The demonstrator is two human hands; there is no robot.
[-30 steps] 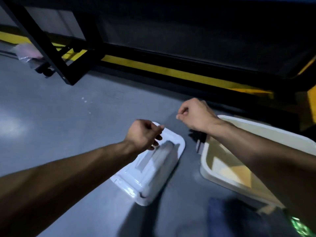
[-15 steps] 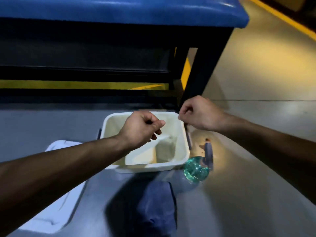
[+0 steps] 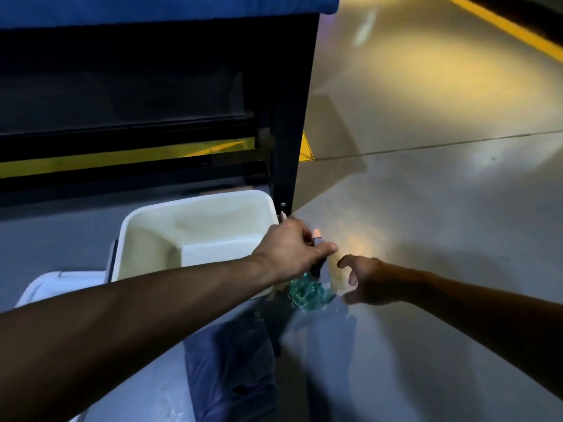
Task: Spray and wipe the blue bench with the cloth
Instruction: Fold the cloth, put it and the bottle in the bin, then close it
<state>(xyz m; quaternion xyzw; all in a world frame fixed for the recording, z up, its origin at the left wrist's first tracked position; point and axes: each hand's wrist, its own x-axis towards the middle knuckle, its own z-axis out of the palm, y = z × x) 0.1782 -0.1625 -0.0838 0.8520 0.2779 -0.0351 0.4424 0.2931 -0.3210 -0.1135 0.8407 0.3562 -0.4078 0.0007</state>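
Observation:
The blue bench (image 3: 170, 7) runs along the top edge on a black frame. A spray bottle (image 3: 307, 290) with green liquid and a dark trigger head stands on the floor just right of a white tub. My left hand (image 3: 292, 248) grips the bottle's head from above. My right hand (image 3: 365, 281) hovers beside the bottle on its right, fingers spread and curved, holding nothing. A dark blue cloth (image 3: 231, 370) lies crumpled on the floor below the bottle, partly behind my left forearm.
The white tub (image 3: 195, 226) sits on the floor against the bench's black leg (image 3: 289, 123). Its white lid (image 3: 51, 284) lies at the left. Grey floor stretches to the right, with a yellow line (image 3: 505, 28) at the far corner.
The view swung right and down. My left hand dropped from above the tub onto the spray bottle's head. My right hand opened and came down beside the bottle.

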